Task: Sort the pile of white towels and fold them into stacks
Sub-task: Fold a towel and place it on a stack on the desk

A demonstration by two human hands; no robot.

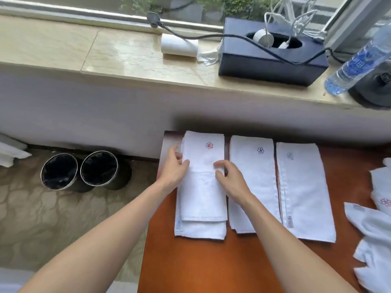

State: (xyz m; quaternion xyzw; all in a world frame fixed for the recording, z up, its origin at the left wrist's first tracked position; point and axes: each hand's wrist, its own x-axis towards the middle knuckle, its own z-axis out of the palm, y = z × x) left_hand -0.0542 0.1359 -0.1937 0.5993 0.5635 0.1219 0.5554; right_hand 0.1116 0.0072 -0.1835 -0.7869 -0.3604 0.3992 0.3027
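Fingers of the left hand curl round the side edge and fingers of the right hand pinch the fold of the red-flower towel, topmost on its stack on the counter. Square the corners before pressing flat, I'd say. Right of it sits a blue-flower stack, then a grey-flower stack with an unreadable tag. The unsorted pile lies furthest right.

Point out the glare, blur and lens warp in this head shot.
Head view: daylight glares off the marble sill; the wide lens bows its edge; the water bottle and loose towels at the right edge smear; the centre is sharp, the red-flower stack showing its stitching clearly.
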